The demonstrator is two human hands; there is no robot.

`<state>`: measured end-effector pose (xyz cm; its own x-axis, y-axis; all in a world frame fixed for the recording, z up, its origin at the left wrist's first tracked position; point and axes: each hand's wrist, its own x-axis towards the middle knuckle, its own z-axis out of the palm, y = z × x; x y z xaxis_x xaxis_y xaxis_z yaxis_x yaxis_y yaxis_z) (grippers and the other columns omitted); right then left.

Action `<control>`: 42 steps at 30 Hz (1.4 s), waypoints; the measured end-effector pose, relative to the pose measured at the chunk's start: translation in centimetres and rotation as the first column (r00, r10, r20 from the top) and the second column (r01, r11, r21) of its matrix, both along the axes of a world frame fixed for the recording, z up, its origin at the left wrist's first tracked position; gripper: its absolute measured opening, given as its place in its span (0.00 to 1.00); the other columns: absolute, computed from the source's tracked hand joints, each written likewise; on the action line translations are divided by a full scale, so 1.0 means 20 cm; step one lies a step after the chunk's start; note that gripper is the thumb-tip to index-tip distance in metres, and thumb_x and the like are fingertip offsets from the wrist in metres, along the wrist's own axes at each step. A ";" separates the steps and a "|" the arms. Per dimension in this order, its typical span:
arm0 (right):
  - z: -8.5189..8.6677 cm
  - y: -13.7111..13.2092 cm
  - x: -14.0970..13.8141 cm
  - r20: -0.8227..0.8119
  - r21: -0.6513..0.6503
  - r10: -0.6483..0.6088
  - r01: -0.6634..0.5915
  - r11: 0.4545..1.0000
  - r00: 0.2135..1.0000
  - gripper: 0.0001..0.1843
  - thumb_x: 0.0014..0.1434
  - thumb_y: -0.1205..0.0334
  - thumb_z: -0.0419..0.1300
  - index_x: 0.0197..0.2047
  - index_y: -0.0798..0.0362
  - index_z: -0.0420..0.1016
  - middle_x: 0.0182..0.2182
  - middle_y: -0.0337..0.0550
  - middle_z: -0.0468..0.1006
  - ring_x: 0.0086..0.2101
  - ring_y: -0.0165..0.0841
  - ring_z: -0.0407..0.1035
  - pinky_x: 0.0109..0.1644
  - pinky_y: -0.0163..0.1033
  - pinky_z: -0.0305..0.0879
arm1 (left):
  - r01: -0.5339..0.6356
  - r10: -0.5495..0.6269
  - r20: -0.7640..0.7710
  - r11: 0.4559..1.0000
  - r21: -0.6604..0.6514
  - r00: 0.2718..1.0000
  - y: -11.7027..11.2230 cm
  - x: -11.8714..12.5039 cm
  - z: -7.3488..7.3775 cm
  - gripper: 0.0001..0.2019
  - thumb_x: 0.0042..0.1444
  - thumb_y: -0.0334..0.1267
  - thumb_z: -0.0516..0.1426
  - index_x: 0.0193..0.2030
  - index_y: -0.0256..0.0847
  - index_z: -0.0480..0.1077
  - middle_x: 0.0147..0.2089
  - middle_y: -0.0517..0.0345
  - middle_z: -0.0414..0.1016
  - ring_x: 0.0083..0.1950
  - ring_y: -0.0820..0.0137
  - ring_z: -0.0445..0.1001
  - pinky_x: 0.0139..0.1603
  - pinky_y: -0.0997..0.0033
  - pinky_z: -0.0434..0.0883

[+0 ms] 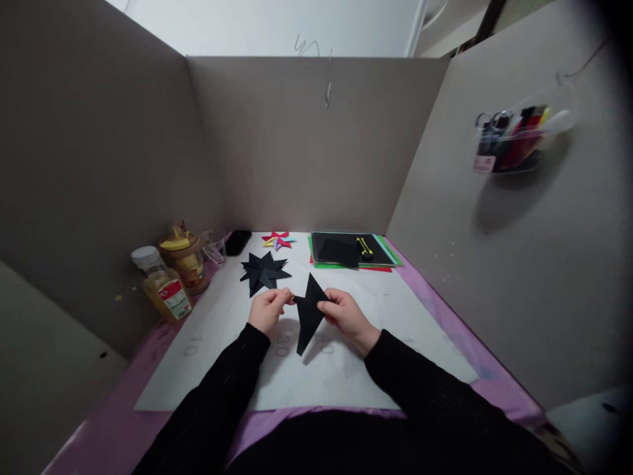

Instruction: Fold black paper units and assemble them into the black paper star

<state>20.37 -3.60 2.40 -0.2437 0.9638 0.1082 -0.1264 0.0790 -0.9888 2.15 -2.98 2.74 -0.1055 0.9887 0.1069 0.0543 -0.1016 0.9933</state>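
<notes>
A folded black paper piece (309,314), shaped like a long pointed kite, is held just above the white sheet (336,376) in the middle of the table. My left hand (268,309) pinches its left corner. My right hand (346,314) grips its right corner with fingers closed. Behind the hands lies a black paper star (264,272) made of several folded points. A small multicoloured paper star (278,239) lies farther back.
A stack of coloured paper sheets (352,251) with a black sheet on top and a yellow-and-black tool sits at the back right. Two bottles (173,274) and a clear cup stand at the left. Cardboard walls enclose the table; a pouch of scissors and pens (514,135) hangs on the right wall.
</notes>
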 end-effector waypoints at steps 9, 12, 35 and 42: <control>0.01 -0.01 -0.01 0.113 0.059 0.000 -0.006 0.998 0.994 0.13 0.47 0.63 0.59 0.19 0.53 0.57 0.13 0.29 0.58 0.16 0.22 0.50 0.21 0.31 0.45 | 0.251 -0.244 0.076 0.962 -0.108 0.967 -0.03 0.07 -0.01 0.18 0.38 0.48 0.65 0.28 0.33 0.73 0.21 0.60 0.71 0.21 0.77 0.63 0.21 0.78 0.56; 0.01 -0.01 -0.04 0.129 0.039 0.023 -0.028 0.999 0.991 0.12 0.48 0.60 0.59 0.21 0.54 0.60 0.14 0.29 0.58 0.17 0.22 0.51 0.20 0.31 0.45 | 0.246 -0.244 0.038 0.962 -0.116 0.969 -0.04 0.08 -0.01 0.16 0.39 0.47 0.64 0.21 0.34 0.70 0.16 0.64 0.65 0.19 0.78 0.59 0.21 0.77 0.55; 0.00 0.03 0.00 0.052 -0.029 0.034 -0.033 0.999 0.998 0.13 0.49 0.58 0.60 0.21 0.53 0.61 0.13 0.29 0.58 0.14 0.22 0.51 0.18 0.30 0.46 | 0.315 -0.320 -0.115 0.947 -0.064 0.940 -0.04 0.05 -0.01 0.14 0.44 0.46 0.61 0.25 0.33 0.72 0.20 0.60 0.70 0.23 0.74 0.65 0.26 0.75 0.60; 0.01 0.02 -0.02 0.119 0.041 -0.001 -0.004 0.999 0.993 0.12 0.43 0.65 0.62 0.20 0.54 0.60 0.13 0.28 0.58 0.16 0.21 0.50 0.20 0.29 0.44 | 0.345 -0.351 -0.142 0.936 -0.069 0.925 -0.04 0.05 -0.02 0.14 0.44 0.46 0.62 0.25 0.34 0.72 0.22 0.60 0.70 0.25 0.74 0.66 0.27 0.76 0.61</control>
